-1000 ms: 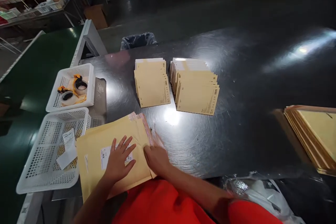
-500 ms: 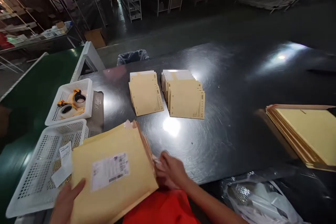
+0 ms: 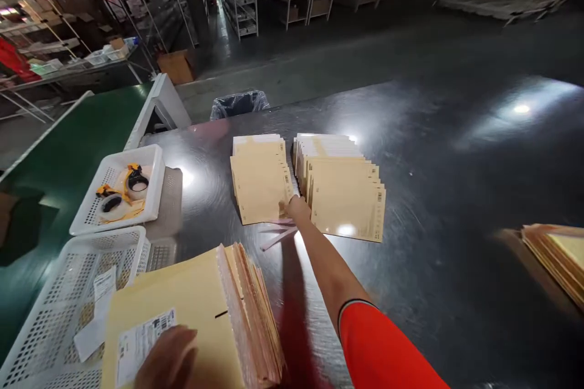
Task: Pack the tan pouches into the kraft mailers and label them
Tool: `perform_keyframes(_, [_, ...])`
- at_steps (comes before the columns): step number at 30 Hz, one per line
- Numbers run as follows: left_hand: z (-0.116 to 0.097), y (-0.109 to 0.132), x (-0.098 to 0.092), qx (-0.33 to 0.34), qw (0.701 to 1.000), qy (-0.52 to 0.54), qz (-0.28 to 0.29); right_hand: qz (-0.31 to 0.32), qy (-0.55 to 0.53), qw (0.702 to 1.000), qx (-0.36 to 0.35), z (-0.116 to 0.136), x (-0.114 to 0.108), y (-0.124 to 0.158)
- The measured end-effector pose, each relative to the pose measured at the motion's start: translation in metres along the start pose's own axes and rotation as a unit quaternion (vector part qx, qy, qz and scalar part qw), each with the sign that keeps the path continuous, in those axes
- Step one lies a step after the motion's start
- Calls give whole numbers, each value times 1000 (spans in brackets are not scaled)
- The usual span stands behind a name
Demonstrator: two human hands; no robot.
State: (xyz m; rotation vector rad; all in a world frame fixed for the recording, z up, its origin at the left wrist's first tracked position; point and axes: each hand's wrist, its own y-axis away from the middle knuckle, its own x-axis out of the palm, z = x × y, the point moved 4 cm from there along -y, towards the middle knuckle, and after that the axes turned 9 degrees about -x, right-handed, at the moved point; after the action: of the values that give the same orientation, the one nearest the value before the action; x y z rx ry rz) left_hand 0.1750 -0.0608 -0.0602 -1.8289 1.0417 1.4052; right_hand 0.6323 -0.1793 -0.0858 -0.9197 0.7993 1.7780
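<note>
My left hand lies flat, fingers out, on the white label of the top padded mailer in a thick yellow stack at the near left. My right hand is stretched far forward to the near right corner of the left small envelope stack. Its fingers are hidden behind the hand, so I cannot tell whether they grip anything. Thin pinkish strips lie on the table just below that hand. A second fanned envelope stack sits right beside it.
Two white perforated baskets stand at the left: the far one holds tape rolls, the near one holds paper slips. More yellow mailers lie at the right edge. A lined bin stands behind the dark table. Shelving fills the background.
My right hand left the mailer stack and reached forward to the small envelope stacks. My left hand slid onto the top mailer's label. The camera tilted up slightly.
</note>
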Motion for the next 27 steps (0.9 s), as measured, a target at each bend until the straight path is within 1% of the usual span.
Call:
perform_keyframes(2, [-33, -12, 5, 51, 994, -54, 86, -2, 17, 1000, 6, -4, -1, -5])
perform_keyframes(3, [-50, -21, 8, 73, 982, -91, 145, -2, 18, 1000, -1, -8, -4, -4])
perform_keyframes(4, [-65, -30, 9, 102, 969, -114, 194, 0, -8, 1000, -21, -13, -9, 0])
perform_keyframes(6, [-83, -48, 6, 122, 948, -143, 257, 12, -118, 989, -85, -25, -23, 15])
perform_keyframes(8, [-89, -58, 0, 148, 934, -152, 286, 18, -256, 956, -140, -38, -44, 44])
perform_keyframes(9, [-89, -60, -3, 162, 932, -151, 288, 15, -319, 936, -148, -46, -55, 62])
perform_keyframes(11, [-86, -59, -9, 189, 934, -136, 271, -1, -408, 904, -126, -60, -75, 106])
perform_keyframes(13, [-82, -56, -12, 205, 939, -120, 248, 1, -480, 872, -95, -67, -86, 152])
perform_keyframes(15, [-81, -54, -14, 211, 949, -92, 215, 38, -502, 861, -78, -67, -86, 194])
perform_keyframes(17, [-81, -51, -18, 215, 959, -52, 175, 99, -505, 854, -75, -65, -79, 226])
perform_keyframes(19, [-82, -47, -20, 226, 964, -11, 143, 150, -508, 845, -74, -66, -70, 246])
perform_keyframes(21, [-83, -41, -20, 232, 965, 19, 122, 200, -512, 832, -70, -70, -61, 259])
perform_keyframes(23, [-89, -35, -18, 243, 963, 38, 107, 255, -519, 814, -65, -72, -49, 269])
perform_keyframes(25, [-102, -29, -14, 277, 955, 44, 98, 292, -530, 793, -73, -65, -35, 279])
perform_keyframes(27, [-122, -25, -13, 311, 945, 47, 94, 304, -534, 784, -93, -47, -20, 288])
